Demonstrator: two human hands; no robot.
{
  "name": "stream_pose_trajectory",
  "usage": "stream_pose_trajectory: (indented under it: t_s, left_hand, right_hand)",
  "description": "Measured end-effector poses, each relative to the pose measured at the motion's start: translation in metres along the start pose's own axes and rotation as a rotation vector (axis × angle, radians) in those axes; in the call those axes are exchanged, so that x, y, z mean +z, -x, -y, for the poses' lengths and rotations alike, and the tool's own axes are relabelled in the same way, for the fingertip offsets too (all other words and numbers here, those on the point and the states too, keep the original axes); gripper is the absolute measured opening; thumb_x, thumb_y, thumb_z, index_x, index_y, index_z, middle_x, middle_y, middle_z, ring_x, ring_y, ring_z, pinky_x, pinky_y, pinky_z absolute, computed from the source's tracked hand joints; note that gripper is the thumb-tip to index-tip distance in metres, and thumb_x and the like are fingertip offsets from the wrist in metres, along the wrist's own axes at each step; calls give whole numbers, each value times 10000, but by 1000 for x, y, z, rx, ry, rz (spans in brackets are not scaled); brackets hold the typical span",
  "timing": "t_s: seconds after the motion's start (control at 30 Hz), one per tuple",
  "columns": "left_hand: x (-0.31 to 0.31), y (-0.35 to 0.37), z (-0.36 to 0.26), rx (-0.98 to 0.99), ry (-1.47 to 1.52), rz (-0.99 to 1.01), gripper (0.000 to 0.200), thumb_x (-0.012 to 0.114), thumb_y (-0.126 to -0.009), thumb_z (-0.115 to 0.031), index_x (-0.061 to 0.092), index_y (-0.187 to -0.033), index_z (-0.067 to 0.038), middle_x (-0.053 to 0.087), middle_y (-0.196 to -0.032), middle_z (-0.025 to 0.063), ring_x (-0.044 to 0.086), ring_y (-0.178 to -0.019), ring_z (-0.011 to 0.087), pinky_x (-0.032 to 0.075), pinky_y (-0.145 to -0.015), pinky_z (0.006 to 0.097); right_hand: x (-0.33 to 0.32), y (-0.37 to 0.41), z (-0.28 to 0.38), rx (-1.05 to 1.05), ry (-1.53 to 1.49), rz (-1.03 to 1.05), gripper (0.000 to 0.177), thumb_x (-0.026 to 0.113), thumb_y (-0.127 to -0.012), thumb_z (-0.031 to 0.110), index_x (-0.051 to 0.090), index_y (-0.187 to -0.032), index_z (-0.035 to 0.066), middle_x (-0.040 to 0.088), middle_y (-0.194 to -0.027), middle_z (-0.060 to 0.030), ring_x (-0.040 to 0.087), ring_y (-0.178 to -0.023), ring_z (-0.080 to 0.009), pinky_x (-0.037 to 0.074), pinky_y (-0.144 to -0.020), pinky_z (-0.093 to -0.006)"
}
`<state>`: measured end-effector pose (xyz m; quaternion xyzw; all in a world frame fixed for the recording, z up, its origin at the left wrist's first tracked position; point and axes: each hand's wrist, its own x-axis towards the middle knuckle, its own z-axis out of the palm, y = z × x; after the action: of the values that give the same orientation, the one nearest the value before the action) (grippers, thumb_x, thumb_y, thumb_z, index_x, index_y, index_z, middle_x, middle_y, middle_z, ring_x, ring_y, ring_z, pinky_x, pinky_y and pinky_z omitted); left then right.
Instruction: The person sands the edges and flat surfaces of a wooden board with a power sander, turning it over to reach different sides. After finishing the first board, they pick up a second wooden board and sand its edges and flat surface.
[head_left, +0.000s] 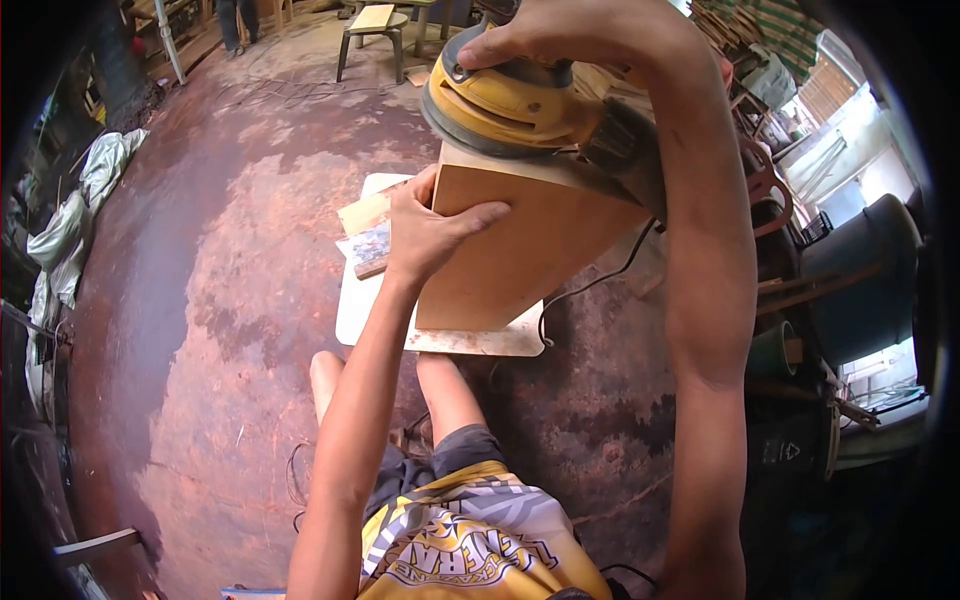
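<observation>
A light-brown wooden box or panel piece point(530, 245) stands upright on a white board point(362, 305) in front of my knees. My left hand point(432, 225) grips its left edge, thumb laid across the broad face and fingers round the far side. On its upper edge rests a yellow and black orbital sander point(510, 105). My right hand point(550, 35) is wrapped over the sander's top from above; some of its fingers are hidden. Beside my left hand lie a pale wood piece point(362, 214) and a block with a paint-smeared surface point(370, 248).
A dark cord point(610, 275) runs down right of the box. A small stool point(372, 28) stands at the back, and a person's legs point(236, 25) show at upper left. White sacks point(62, 235) line the left side; a large dark bin point(865, 280) stands at right.
</observation>
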<state>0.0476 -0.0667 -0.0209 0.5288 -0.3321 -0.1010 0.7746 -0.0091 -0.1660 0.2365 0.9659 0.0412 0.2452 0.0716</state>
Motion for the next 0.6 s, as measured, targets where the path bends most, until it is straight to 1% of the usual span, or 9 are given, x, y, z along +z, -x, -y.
stream_pose_trajectory:
  t_s: [0.07,0.1,0.17,0.2,0.3,0.37,0.5,0.57,0.6]
  left_hand:
    - [0,1,0,-5,25,12,404,897,-755,-134,714,-1081,20,762,-983,65,696,-883,100,571,-808,272]
    - [0,1,1,-7,24,8,404,897,-755,-134,714,-1081,20,762,-983,65,696,-883,100,571,-808,272]
    - [-1,-1,5,27,29,19,394,899,-747,-146,723,-1059,16,762,-979,61,696,-875,99,570,-799,276]
    - [-1,-2,6,26,29,14,394,899,-747,-146,723,-1059,16,762,-979,61,696,-875,99,570,-799,276]
    - [-2,-6,6,92,-26,19,349,895,-772,-98,718,-1052,12,761,-986,65,699,-863,102,582,-787,279]
    - [-1,-4,6,-1,44,14,396,904,-740,-149,722,-1051,14,760,-977,60,698,-873,103,572,-792,280]
    - [1,-3,6,-4,40,0,410,909,-739,-143,713,-1062,16,761,-978,65,701,-873,107,575,-796,280]
    - [0,-4,4,-20,32,-1,419,913,-738,-134,706,-1070,16,761,-985,68,702,-876,108,577,-803,279]
    - [-1,-4,3,-21,35,-2,419,913,-738,-134,706,-1070,16,761,-985,68,702,-876,108,577,-803,279]
  right_hand:
    - [-12,-4,14,90,-39,181,883,842,-654,434,577,-1352,-38,656,-1277,-255,648,-1163,-352,515,-999,-392]
    - [-18,-7,14,87,-42,183,883,842,-654,434,577,-1352,-38,656,-1277,-255,648,-1163,-352,515,-999,-392]
    - [-25,-10,20,51,-196,303,906,859,-650,419,566,-1373,-41,646,-1301,-254,643,-1175,-344,519,-1003,-386]
    - [-24,-7,25,47,-197,305,906,859,-650,419,566,-1373,-41,646,-1301,-254,643,-1175,-344,519,-1003,-386]
    - [-16,5,31,37,-46,173,931,877,-639,419,559,-1387,-36,638,-1320,-251,641,-1182,-339,516,-1013,-381]
    - [-12,3,17,21,-37,162,957,880,-633,448,552,-1399,-23,638,-1326,-243,640,-1185,-336,512,-1019,-381]
    - [-12,8,4,-2,73,61,964,880,-628,466,556,-1390,-27,640,-1322,-242,639,-1185,-341,510,-1014,-383]
    - [-32,-1,-1,141,-85,384,948,877,-630,476,568,-1368,-32,649,-1303,-238,633,-1195,-344,506,-1009,-383]
    - [-32,1,-4,141,-83,387,948,877,-630,476,568,-1368,-32,649,-1303,-238,633,-1195,-344,506,-1009,-383]
